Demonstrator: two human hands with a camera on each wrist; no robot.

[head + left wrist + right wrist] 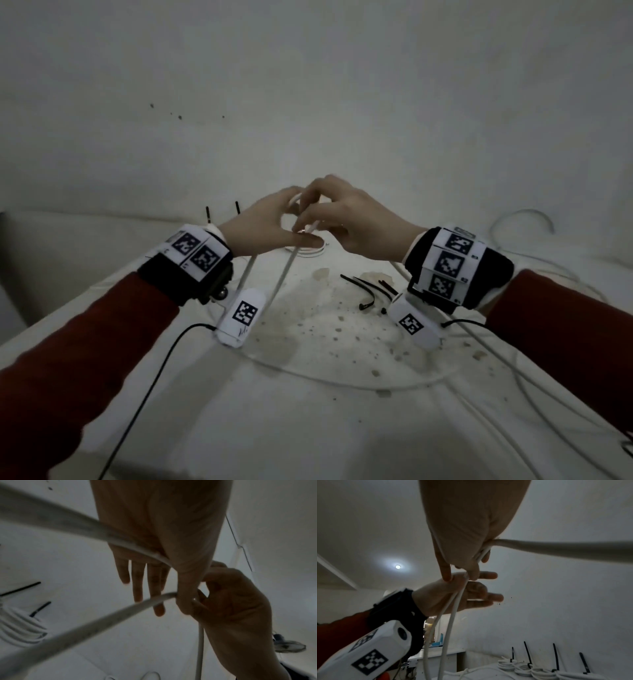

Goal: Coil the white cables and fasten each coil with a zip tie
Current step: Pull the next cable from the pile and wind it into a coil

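Both hands meet above the tabletop (308,394): left hand (263,229) thumb-pins the white cable (286,274), other fingers straight, right hand (346,219) pinching it just beside. Strands hang down toward me, so the next loop comes from below, I think.

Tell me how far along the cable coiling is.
Done: four coils at the table's back edge, each with a black zip tie.
In hand: the left hand and right hand are looping a white cable.
Left: tying this coil with one of the loose zip ties; more cable lies at right.
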